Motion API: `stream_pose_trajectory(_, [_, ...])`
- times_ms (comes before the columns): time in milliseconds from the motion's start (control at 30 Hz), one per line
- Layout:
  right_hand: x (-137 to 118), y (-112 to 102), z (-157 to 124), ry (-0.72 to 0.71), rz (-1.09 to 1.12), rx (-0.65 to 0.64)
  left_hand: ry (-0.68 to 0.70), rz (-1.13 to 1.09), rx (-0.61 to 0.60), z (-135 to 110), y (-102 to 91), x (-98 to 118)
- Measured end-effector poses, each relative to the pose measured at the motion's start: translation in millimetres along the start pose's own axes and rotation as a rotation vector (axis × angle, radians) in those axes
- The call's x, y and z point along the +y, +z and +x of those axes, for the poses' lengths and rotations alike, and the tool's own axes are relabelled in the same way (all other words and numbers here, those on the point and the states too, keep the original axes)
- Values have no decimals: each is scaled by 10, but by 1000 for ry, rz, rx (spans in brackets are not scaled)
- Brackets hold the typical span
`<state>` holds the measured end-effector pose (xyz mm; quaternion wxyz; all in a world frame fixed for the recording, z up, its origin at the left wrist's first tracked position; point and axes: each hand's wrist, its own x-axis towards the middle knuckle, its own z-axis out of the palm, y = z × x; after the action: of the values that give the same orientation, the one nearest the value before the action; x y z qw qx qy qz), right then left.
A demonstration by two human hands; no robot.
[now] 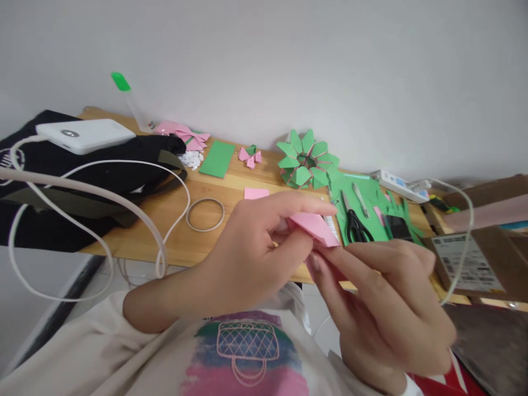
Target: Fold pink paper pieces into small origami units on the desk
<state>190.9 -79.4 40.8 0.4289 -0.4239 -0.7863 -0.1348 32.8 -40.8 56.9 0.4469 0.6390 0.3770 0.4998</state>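
1 pink folded paper piece is in play rn, held up between both hands, near side of the wooden table from this view. L hand has it gripped btwn thumb and fingers; R hand is pinching its lower right end, fingers bent. Count of the rest: 1 green paper ring w/ pink bits at the far side, by the wall; left of it 1 small pink-and-green folded piece, then 1 green paper rectangle. 1 pink slip just beyond the L hand, 1 thin round band left of that. Right side: 1 pr black-handled scissors on green paper sheets, + 1 white power strip farther back. Far left: 1 white power bank on 1 black bag; bag has white lettering, cut off by the frame so can't read it. 1 cardboard box at right w/ 1 shipping label, text too small tbh. No brand legible afaict.
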Motion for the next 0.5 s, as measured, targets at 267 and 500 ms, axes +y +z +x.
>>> stream_pose_trajectory(267, [33,23,26,-75,-84,-1,-46,17,0,22,8,-20])
stream_pose_trajectory(500, [41,16,-4,23,-45,6,12,-4,11,29,1,-56])
